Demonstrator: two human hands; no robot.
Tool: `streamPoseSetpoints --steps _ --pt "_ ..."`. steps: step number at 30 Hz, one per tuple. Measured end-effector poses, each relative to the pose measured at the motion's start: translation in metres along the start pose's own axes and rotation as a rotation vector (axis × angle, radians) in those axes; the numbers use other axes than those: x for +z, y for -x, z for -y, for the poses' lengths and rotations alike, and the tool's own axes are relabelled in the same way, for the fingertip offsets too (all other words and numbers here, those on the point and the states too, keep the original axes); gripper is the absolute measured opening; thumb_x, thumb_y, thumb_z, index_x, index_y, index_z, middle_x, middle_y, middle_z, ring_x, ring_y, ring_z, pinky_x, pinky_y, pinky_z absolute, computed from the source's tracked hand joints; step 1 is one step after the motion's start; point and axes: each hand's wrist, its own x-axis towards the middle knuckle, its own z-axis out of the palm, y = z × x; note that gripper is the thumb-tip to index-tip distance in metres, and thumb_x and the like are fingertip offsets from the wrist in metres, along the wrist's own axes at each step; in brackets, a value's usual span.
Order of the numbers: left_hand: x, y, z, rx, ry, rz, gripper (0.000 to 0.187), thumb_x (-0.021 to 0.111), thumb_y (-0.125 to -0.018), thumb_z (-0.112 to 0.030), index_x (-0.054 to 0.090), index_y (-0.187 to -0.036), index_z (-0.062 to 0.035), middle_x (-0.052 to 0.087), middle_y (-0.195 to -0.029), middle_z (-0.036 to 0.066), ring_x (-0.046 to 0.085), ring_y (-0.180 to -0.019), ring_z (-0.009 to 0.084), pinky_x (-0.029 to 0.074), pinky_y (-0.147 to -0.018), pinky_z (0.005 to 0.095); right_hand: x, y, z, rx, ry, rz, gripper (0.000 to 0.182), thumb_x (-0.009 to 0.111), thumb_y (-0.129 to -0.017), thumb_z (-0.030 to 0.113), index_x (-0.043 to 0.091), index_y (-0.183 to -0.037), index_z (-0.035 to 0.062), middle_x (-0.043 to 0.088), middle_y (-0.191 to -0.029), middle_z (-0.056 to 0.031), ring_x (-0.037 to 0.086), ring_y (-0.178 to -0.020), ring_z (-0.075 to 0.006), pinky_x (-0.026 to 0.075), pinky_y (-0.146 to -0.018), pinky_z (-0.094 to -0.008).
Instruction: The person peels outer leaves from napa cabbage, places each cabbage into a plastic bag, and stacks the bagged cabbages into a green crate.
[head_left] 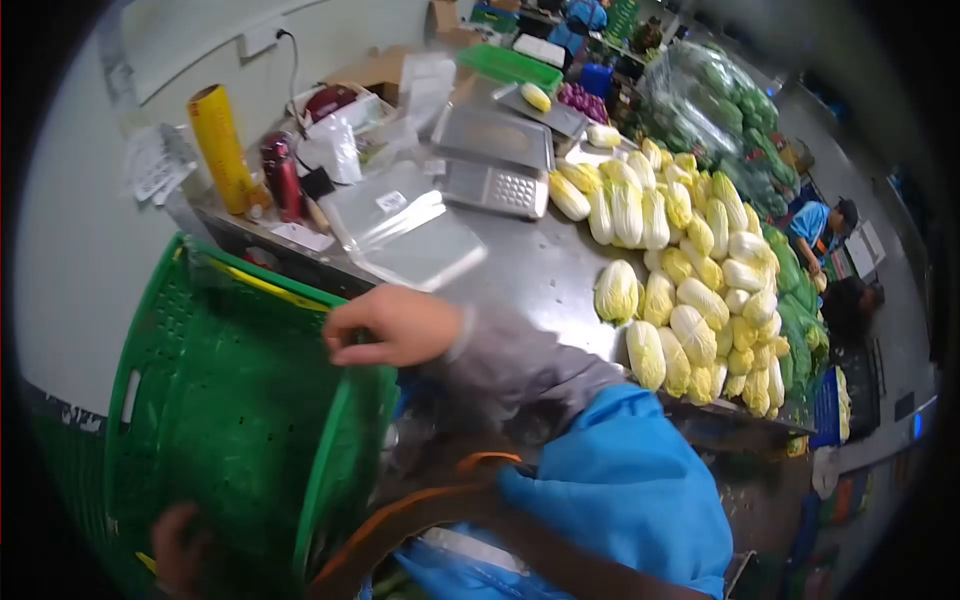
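Observation:
A green plastic crate (330, 460) with perforated walls fills the left of the view, its inside facing me. My right hand (395, 325), in a grey sleeve, is over the crate's upper corner, near the yellow strip (270, 287) along the rim. Its fingers are loosely curled, with a gap between thumb and forefinger and nothing visible between them. At the lower end of the crate, my left hand (180, 550) is dark and smeared by motion, so its grip does not show. A blue apron (630, 490) covers my body.
Many Chinese cabbages (695, 335) are piled on the metal table (550, 255). A weighing scale (495, 185), clear plastic bags (420, 235), a red flask (282, 178) and a yellow roll (217, 145) stand along it. A co-worker (815, 230) is at the far right.

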Motion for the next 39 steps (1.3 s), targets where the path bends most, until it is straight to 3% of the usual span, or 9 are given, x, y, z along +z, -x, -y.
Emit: streamPoseSetpoints --steps 3,9,13,15,18,20,27,31,39 --pt "-0.012 -0.079 -0.079 0.294 -0.185 -0.319 0.02 0.062 -0.071 -0.001 0.06 -0.091 0.0017 0.061 -0.095 0.014 0.058 -0.09 0.0276 0.042 -0.086 0.0361 -0.069 0.078 -0.022 0.315 0.09 0.066 0.027 0.068 -0.078 0.027 0.061 -0.098 0.0086 0.064 -0.082 -0.0106 0.062 -0.072 -0.0247 0.048 -0.067 -0.0343" --pt "0.035 -0.257 -0.281 0.633 -0.041 -0.123 0.013 0.061 -0.075 -0.003 0.064 -0.088 0.0007 0.064 -0.085 0.013 0.061 -0.079 0.0223 0.047 -0.073 0.0292 -0.126 0.296 -0.168 1.031 0.289 -0.696 0.059 0.072 -0.073 0.029 0.046 -0.121 0.0046 0.059 -0.106 -0.0178 0.06 -0.092 -0.0288 0.048 -0.078 -0.0363" --pt "0.148 -0.398 -0.348 0.557 -0.08 0.127 0.022 0.06 -0.073 -0.009 0.065 -0.092 -0.0001 0.066 -0.081 0.015 0.064 -0.075 0.024 0.049 -0.069 0.0323 -0.157 0.407 -0.222 1.297 0.267 -0.882 0.072 0.075 -0.069 0.033 0.042 -0.123 -0.0003 0.053 -0.116 -0.0214 0.054 -0.104 -0.0322 0.045 -0.086 -0.0391" --pt "0.223 -0.459 -0.334 0.642 -0.326 0.021 0.017 0.057 -0.069 -0.009 0.067 -0.083 -0.0044 0.065 -0.08 0.016 0.062 -0.071 0.032 0.049 -0.066 0.0391 -0.184 0.43 -0.236 1.273 0.247 -0.952 0.073 0.075 -0.069 0.032 0.041 -0.125 -0.0002 0.051 -0.118 -0.0227 0.052 -0.107 -0.0337 0.043 -0.088 -0.0398" --pt "0.328 -0.485 -0.304 0.189 -0.6 0.063 0.012 0.056 -0.072 -0.011 0.067 -0.073 -0.008 0.064 -0.081 0.016 0.061 -0.083 0.034 0.049 -0.075 0.0411 -0.252 0.438 -0.256 1.165 0.62 -0.903 0.074 0.075 -0.068 0.032 0.04 -0.124 -0.0007 0.051 -0.115 -0.024 0.049 -0.107 -0.0375 0.042 -0.09 -0.0407" --pt "0.346 -0.485 -0.294 0.091 -0.766 0.237 0.012 0.056 -0.077 -0.012 0.066 -0.081 -0.0073 0.065 -0.09 0.015 0.063 -0.086 0.0296 0.05 -0.076 0.0408 -0.294 0.424 -0.266 1.133 0.697 -0.859 0.073 0.075 -0.069 0.033 0.04 -0.124 -0.0008 0.05 -0.115 -0.0244 0.049 -0.106 -0.038 0.041 -0.09 -0.0409" --pt "0.369 -0.483 -0.255 0.077 -0.755 0.079 0.018 0.056 -0.078 -0.011 0.06 -0.095 -0.0099 0.063 -0.091 0.01 0.06 -0.091 0.0288 0.049 -0.077 0.0393 -0.384 0.385 -0.348 1.346 0.74 -0.612 0.082 0.073 -0.069 0.043 0.039 -0.128 -0.002 0.048 -0.12 -0.027 0.049 -0.111 -0.0376 0.041 -0.093 -0.0408" --pt "0.353 -0.478 -0.286 0.167 -0.566 0.194 0.025 0.061 -0.076 -0.021 0.057 -0.096 -0.0069 0.058 -0.098 0.011 0.055 -0.095 0.031 0.046 -0.079 0.0427 -0.36 0.364 -0.364 1.414 0.881 -0.363 0.079 0.068 -0.07 0.048 0.041 -0.13 0.0033 0.051 -0.116 -0.0224 0.049 -0.108 -0.0373 0.041 -0.092 -0.0413" --pt "0.374 -0.474 -0.26 0.205 -0.568 0.179 0.032 0.064 -0.074 -0.022 0.053 -0.099 -0.0038 0.055 -0.099 0.015 0.05 -0.099 0.0338 0.044 -0.078 0.0453 -0.289 0.391 -0.284 1.082 1.049 -0.585 0.068 0.074 -0.068 0.025 0.044 -0.125 0.0051 0.044 -0.123 -0.02 0.042 -0.114 -0.0375 0.034 -0.097 -0.0403"
